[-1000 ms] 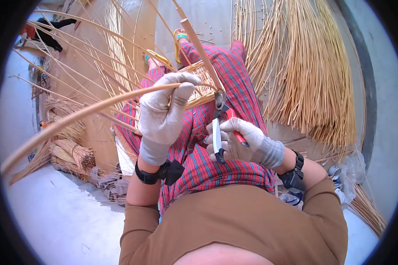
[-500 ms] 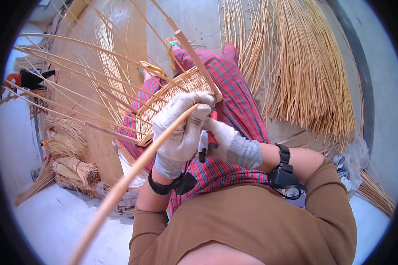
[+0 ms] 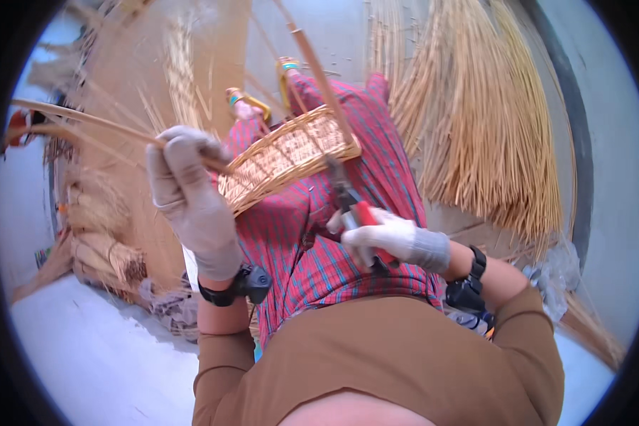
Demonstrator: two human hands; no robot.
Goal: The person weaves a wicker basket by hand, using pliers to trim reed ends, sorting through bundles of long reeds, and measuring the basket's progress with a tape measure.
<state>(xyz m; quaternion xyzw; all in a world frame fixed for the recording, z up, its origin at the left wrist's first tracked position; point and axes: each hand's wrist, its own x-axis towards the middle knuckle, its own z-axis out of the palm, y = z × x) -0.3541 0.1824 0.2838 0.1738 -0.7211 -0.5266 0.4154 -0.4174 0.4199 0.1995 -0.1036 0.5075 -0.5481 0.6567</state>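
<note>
A shallow rectangular wicker basket (image 3: pixel 284 172) rests tilted across my lap, with thin canes and a thicker upright stick (image 3: pixel 324 82) rising from it. At its left end my gloved left hand (image 3: pixel 195 199) is closed around a rattan cane (image 3: pixel 96 118), which runs out to the left; motion blurs the fingertips. Red-handled pruning shears (image 3: pixel 364 213) are gripped in my gloved right hand (image 3: pixel 390 238), in front of the basket. Their dark blades point up toward the basket's near right corner. Whether the blades touch the rim, I cannot tell.
A big sheaf of long canes (image 3: pixel 483 135) leans at the right. More bundled canes (image 3: pixel 110 255) lie at the left by the wall, and pale strands (image 3: pixel 181 71) lie on the floor beyond my feet. A crumpled clear plastic bag (image 3: pixel 557 273) sits near my right elbow.
My left hand has moved left, away from the basket's right corner. The cane that slanted to the lower left now points left. My right hand has drawn slightly right with the shears.
</note>
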